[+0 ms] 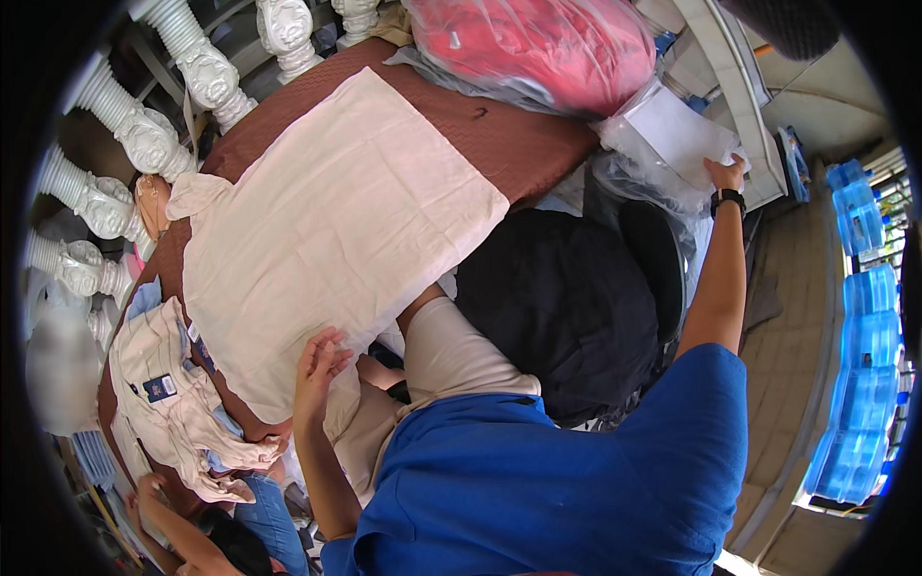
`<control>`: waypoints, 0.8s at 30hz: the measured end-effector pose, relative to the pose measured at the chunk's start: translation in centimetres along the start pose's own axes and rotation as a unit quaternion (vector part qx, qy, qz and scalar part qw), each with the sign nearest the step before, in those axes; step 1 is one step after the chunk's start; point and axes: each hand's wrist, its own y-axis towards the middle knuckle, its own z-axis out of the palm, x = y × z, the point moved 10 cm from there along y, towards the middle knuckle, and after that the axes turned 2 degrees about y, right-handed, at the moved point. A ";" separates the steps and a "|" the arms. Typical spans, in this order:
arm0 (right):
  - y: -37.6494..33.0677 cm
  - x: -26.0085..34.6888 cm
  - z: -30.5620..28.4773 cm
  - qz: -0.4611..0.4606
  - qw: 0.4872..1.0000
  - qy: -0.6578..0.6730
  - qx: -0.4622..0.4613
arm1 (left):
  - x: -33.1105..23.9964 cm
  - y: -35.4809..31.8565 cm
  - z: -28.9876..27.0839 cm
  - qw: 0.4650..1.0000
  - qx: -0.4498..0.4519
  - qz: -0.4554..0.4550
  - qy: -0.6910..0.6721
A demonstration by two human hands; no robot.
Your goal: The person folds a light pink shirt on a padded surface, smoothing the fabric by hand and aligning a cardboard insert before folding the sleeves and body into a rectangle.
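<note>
A cream garment (336, 226) lies spread on the brown-covered table (523, 144), with a bunched end at its far left. My left hand (322, 363) is over its near edge, fingers loosely bent and apart, holding nothing. Whether the fingertips touch the cloth I cannot tell. Out to the right, my right hand (725, 175) has its fingers closed on the edge of a clear plastic bag (624, 144). White sheets (677, 130) lie on or in that bag; which, I cannot tell.
Striped shirts with a dark tag (159, 387) are heaped at the table's left, near another person's arm (178, 523). A large plastic-wrapped red bundle (538, 48) sits at the back. A black cloth heap (562, 307) is beside my legs. Blue water jugs (864, 365) stand far right; white balusters (206, 77) line the back left.
</note>
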 end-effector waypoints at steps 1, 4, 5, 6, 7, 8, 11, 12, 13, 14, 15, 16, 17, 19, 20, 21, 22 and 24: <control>0.7 -0.8 -0.2 0.038 0.999 -0.001 -0.010 | 0.1 0.0 0.0 1.000 -0.001 -0.001 -0.001; 2.7 -2.1 0.3 0.081 0.996 -0.003 0.037 | 0.4 -0.2 -0.1 1.000 -0.001 -0.003 -0.006; 3.1 -2.5 0.7 0.084 0.994 -0.005 0.064 | 0.7 -0.3 -0.1 1.000 0.000 -0.003 -0.009; 2.8 -1.6 1.0 0.074 0.996 0.002 0.044 | 0.8 -0.7 -0.6 1.000 -0.007 -0.001 -0.011; 2.4 -0.9 1.3 0.064 0.998 0.009 0.022 | 0.9 -1.0 -0.9 1.000 -0.011 -0.001 -0.011; 2.2 -0.2 1.3 0.055 0.998 0.015 0.000 | 1.1 -1.3 -1.2 1.000 -0.015 0.000 -0.011; 3.5 -1.5 -1.2 0.039 0.999 -0.031 -0.021 | 1.2 -1.2 -0.7 1.000 -0.002 -0.010 -0.015; 3.9 -2.3 -1.7 0.067 0.997 0.032 0.002 | 0.9 -1.3 -0.5 1.000 0.002 -0.014 -0.017; 4.4 -2.8 -2.5 0.094 0.991 0.094 0.025 | 0.8 -1.4 -0.2 1.000 0.012 -0.020 -0.007; 4.9 -3.4 -3.7 0.122 0.979 0.154 0.045 | 0.6 -1.3 0.3 0.999 0.024 -0.027 0.003; 4.1 -2.2 -4.1 0.134 0.956 0.253 0.059 | 0.4 -1.7 0.3 0.999 0.027 -0.033 0.013; 2.3 -0.1 -4.1 0.146 0.921 0.351 0.077 | -0.3 -2.4 0.6 0.999 0.037 -0.024 0.018; -0.1 3.4 -4.2 0.139 0.868 0.461 0.121 | -1.1 -2.8 0.9 0.998 0.051 -0.014 0.022; -5.9 12.2 -5.7 0.118 0.705 0.660 0.233 | -2.5 -2.8 2.0 0.996 0.085 0.030 0.015; -10.4 16.9 -5.8 0.103 0.672 0.682 0.269 | -3.1 -2.7 2.2 0.994 0.089 0.060 0.011; -14.9 20.9 -6.8 0.085 0.645 0.699 0.299 | -3.9 -2.4 2.7 0.991 0.101 0.089 0.002; -19.0 23.6 -7.0 0.090 0.634 0.701 0.313 | -4.9 -1.7 3.9 0.987 0.117 0.114 -0.012; -26.6 27.6 -5.8 0.103 0.585 0.713 0.373 | -7.7 0.0 6.8 0.974 0.149 0.161 -0.060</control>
